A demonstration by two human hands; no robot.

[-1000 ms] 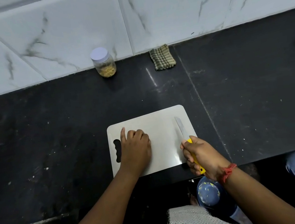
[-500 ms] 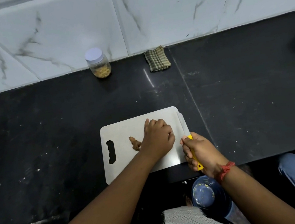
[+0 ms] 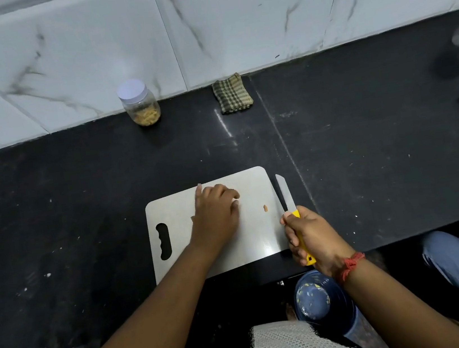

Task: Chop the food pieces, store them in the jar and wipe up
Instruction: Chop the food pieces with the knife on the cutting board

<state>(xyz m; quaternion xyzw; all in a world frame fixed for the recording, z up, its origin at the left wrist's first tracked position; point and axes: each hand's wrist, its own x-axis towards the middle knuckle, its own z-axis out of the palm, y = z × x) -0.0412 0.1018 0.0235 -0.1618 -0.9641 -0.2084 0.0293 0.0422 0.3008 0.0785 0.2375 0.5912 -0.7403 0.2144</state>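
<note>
Two hands at a white cutting board (image 3: 255,238) on the dark counter (image 3: 78,195).

The left hand (image 3: 216,214) lies on the board with fingers curled down; whether it holds something under them I cannot tell. The right hand (image 3: 310,236) grips the yellow handle of a knife (image 3: 286,195), with the blade just beside the board's right edge. One small food piece (image 3: 265,208) lies on the board between the hands. The closed jar (image 3: 140,103) and a folded checked cloth (image 3: 231,93) stand far back near the wall.
</note>
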